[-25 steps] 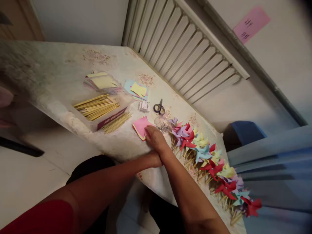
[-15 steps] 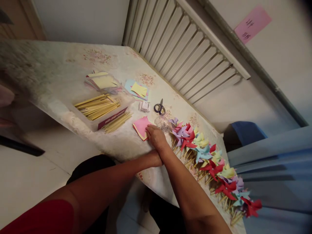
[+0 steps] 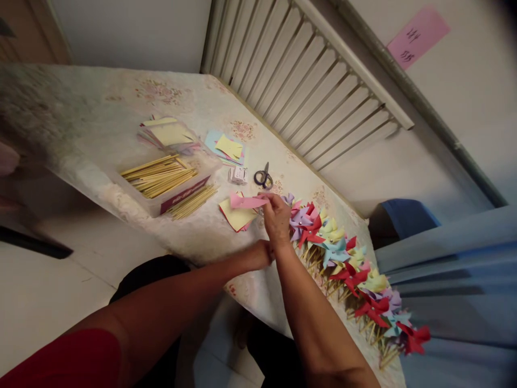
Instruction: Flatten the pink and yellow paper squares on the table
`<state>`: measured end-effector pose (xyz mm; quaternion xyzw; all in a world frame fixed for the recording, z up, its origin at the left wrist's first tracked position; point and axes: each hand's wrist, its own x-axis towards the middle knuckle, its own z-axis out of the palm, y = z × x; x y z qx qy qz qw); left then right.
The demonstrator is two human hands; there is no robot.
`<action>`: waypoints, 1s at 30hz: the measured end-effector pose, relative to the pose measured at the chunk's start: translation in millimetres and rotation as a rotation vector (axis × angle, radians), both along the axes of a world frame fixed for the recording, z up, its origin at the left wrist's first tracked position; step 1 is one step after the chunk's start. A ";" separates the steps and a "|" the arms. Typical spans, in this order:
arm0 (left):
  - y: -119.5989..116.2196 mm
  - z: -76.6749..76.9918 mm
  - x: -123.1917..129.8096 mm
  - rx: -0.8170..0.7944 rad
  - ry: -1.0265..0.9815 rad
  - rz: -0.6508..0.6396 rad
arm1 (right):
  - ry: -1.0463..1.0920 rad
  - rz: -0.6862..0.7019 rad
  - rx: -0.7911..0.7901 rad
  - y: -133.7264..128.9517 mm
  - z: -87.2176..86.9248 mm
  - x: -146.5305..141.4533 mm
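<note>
My right hand (image 3: 278, 218) pinches a pink paper sheet (image 3: 246, 202) by its edge, lifted above a small stack of coloured paper squares (image 3: 236, 215) with a yellow one on top. My left hand (image 3: 260, 255) is curled closed beside my right wrist; whatever its fingers hold, if anything, is hidden. Just right of my right hand begins a long row of finished paper pinwheels (image 3: 311, 226) in red, purple, yellow and blue on sticks. Scissors (image 3: 264, 178) lie beyond my right hand, with a small white box (image 3: 238, 175) left of them.
A clear plastic box (image 3: 157, 202) holds many thin wooden sticks (image 3: 161, 175), with more sticks (image 3: 191, 202) along its side. Further paper piles (image 3: 167, 132) and cut sheets (image 3: 229, 146) lie behind. A railing (image 3: 307, 86) borders the table's far edge; a blue curtain (image 3: 456, 291) hangs at right.
My right hand has lifted the pink sheet off the stack and drawn it up and right, uncovering the yellow one. My left hand stays near the right wrist.
</note>
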<state>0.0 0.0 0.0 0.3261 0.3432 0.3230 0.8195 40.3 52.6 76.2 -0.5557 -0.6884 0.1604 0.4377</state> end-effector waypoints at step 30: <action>-2.4 18.1 -12.6 0.188 0.236 -0.214 | 1.010 -0.581 -0.426 -157.8 -51.6 96.0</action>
